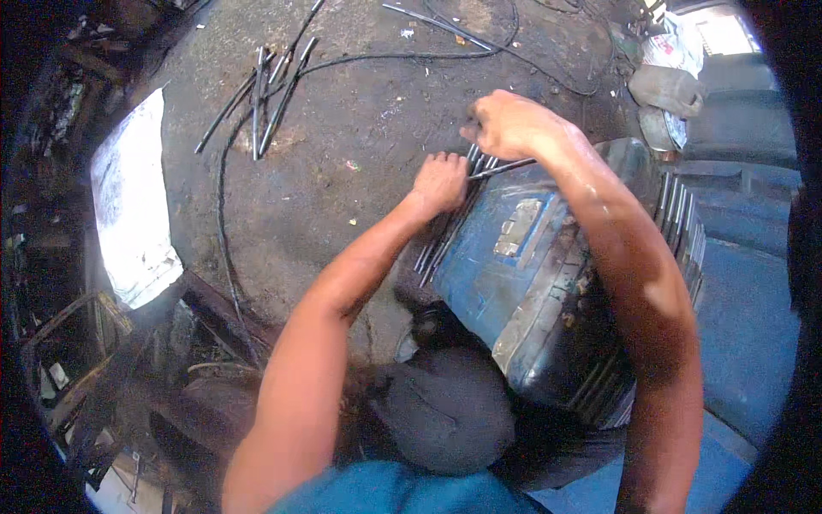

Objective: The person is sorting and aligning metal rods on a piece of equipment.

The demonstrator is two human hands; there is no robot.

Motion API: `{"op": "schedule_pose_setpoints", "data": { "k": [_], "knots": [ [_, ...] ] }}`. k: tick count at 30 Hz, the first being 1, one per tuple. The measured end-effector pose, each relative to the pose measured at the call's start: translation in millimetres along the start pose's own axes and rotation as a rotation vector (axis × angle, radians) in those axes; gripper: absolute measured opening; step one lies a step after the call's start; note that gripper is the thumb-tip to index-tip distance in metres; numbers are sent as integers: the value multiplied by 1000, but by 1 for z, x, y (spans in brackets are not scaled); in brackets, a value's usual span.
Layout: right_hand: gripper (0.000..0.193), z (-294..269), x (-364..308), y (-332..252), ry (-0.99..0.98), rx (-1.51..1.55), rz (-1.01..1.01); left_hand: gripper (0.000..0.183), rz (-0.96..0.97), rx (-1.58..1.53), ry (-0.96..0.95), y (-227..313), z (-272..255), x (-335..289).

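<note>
Left grip (441, 182) closed around slender dark metal rods (505, 169) beside worn blue boxy object (475, 257); right grip (514, 128) bent over rod tops, hold hidden, cannot tell. Likely arranging rods; next calls for steady hold.

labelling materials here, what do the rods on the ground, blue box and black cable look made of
Rods: probably metal, dull grey, with straight glinting edges. Blue box: painted metal or hard plastic; blue finish scuffed pale. Black cable: likely rubber or plastic sheathing, matte, bending smoothly.
</note>
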State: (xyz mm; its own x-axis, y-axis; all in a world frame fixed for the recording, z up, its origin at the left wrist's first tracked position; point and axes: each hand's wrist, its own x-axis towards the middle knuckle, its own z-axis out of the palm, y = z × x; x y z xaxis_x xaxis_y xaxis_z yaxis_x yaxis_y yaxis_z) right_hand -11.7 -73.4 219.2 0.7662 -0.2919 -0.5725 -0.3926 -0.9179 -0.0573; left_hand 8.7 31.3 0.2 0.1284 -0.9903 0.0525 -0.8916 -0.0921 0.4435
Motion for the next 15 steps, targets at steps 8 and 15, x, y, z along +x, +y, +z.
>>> {"op": "schedule_pose_setpoints", "data": {
  "k": [8, 15],
  "knots": [
    [32, -6, 5, -20, -26, -8, 60, 17, 38, 119, -15, -14, 48, 8],
    [30, -7, 7, -19, -4, -71, 61, 42, -69, -16, -127, -18, -31, -88]
  ]
}}
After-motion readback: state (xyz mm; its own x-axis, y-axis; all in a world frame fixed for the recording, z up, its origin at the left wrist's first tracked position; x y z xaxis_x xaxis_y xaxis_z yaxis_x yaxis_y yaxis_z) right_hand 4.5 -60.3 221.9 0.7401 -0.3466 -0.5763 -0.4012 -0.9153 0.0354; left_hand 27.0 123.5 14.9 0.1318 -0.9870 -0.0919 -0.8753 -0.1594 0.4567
